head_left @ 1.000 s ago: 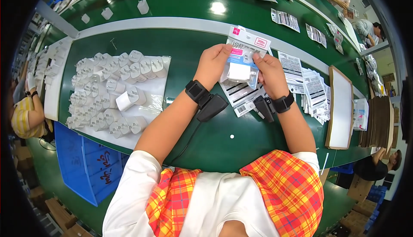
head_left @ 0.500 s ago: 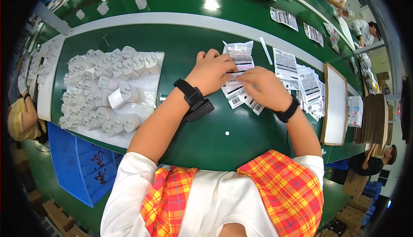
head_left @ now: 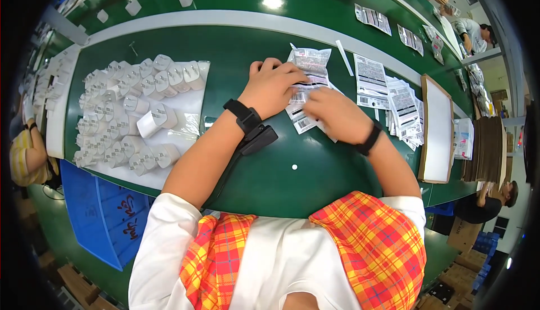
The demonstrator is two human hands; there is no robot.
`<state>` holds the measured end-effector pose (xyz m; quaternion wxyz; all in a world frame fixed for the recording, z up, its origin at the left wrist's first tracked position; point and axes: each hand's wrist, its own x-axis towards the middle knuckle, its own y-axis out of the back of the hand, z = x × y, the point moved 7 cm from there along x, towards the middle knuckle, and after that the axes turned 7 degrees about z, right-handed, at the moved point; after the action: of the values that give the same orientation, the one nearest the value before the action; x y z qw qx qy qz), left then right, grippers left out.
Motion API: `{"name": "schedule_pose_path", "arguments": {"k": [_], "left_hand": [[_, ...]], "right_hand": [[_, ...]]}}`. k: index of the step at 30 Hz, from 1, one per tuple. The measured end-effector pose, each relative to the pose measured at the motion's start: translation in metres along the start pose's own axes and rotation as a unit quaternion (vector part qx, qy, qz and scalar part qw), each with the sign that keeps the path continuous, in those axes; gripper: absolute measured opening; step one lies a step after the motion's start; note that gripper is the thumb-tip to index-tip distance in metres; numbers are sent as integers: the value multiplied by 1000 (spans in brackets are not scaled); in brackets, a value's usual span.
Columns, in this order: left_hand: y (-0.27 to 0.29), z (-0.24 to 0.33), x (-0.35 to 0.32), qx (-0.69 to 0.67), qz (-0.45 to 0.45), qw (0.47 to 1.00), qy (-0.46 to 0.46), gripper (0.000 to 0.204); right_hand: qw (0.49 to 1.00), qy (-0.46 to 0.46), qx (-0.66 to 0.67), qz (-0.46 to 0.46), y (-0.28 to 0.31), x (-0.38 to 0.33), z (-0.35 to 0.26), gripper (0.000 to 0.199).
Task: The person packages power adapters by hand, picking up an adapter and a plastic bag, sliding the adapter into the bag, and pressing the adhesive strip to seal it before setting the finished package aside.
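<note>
A silvery-white printed pouch [head_left: 313, 58] lies on the green bench in front of me, with more printed pouches [head_left: 300, 122] fanned out beneath its near end. My left hand [head_left: 274, 89] grips the pouch's left edge, fingers bent over it. At its near end my right hand [head_left: 336, 114] is closed, fingers curled against the pouch; the fingertips are partly hidden. Both wrists wear black bands, and a small black device sits below the left one. Further right is a loose stack of flat printed pouches [head_left: 403, 107].
Many white plug chargers [head_left: 157, 120] stand on a white sheet at the left. A shallow white-lined carton tray [head_left: 436, 133] lies at the right. A small white disc [head_left: 295, 167] rests near me. Beyond the pale rail, chargers and filled pouches [head_left: 372, 19] lie on a green surface. Other people work nearby.
My right hand has shifted slightly left and its fingers have curled in more over the pouch's near end. My left hand stays on the pouch. The whole view has tilted a little.
</note>
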<state>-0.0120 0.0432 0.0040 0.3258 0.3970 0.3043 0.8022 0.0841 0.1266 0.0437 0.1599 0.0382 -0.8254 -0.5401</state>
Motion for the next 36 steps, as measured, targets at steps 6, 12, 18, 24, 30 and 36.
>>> {"name": "schedule_pose_path", "arguments": {"k": [6,12,18,24,30,36], "left_hand": [[16,3,-2,-23,-27,999,14,37],[11,6,13,1,4,1000,10,28],[13,14,8,93,3,995,-17,30],[20,3,1,64,-41,997,31,34],[16,-8,-2,42,80,996,8,30],[12,-22,-2,50,87,995,21,30]], "right_hand": [[842,-464,113,250,116,-263,34,3],[788,-597,-139,62,109,-454,-6,17],[899,-397,-60,177,109,-184,3,35],[966,-204,40,153,34,16,56,62],[936,-218,-138,239,59,56,130,57],[996,-90,7,-14,6,49,52,33]]}}
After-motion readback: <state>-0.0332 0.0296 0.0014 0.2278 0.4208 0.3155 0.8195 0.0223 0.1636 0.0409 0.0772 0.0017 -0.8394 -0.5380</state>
